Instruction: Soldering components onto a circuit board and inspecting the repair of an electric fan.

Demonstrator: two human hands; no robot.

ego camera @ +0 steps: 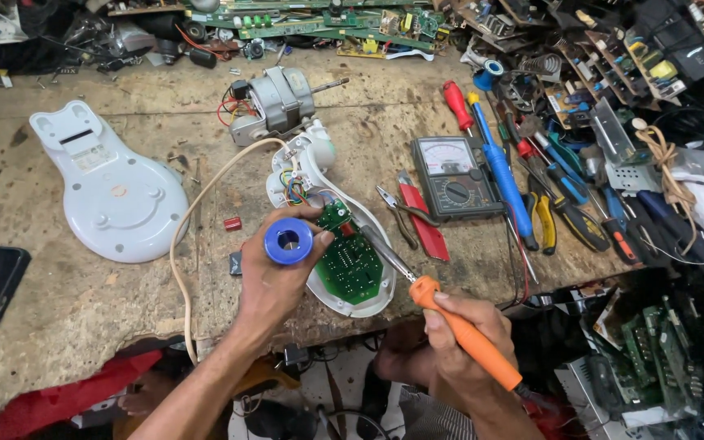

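Two hands meet over an opened white appliance housing (372,303) lying near the front edge of the worn workbench (83,301), and the work in hand looks like soldering on the green circuit board (350,265) seated inside it.

Left hand (275,281): the fingers are curled shut around a blue spool of solder wire (288,240), held up on edge so its centre hole faces the camera, right at the upper end of the board. Whether a free strand of solder reaches the board cannot be made out.

Right hand (462,342): closed in a pen-like grip on the orange handle of a soldering iron (458,322). Its metal shaft slants up and left across the housing rim, and the tip lies over the upper part of the board, close to the spool; actual contact with a joint is too fine to confirm.

By my judgement, this step calls for the iron tip and the solder end to meet on one pad, with both hands steady and the tip clear of the coloured wires (293,189) bunched just above the board.

Beyond the housing sit a bare electric motor (275,102), an analog multimeter (454,178) and a row of screwdrivers and pliers (531,187).
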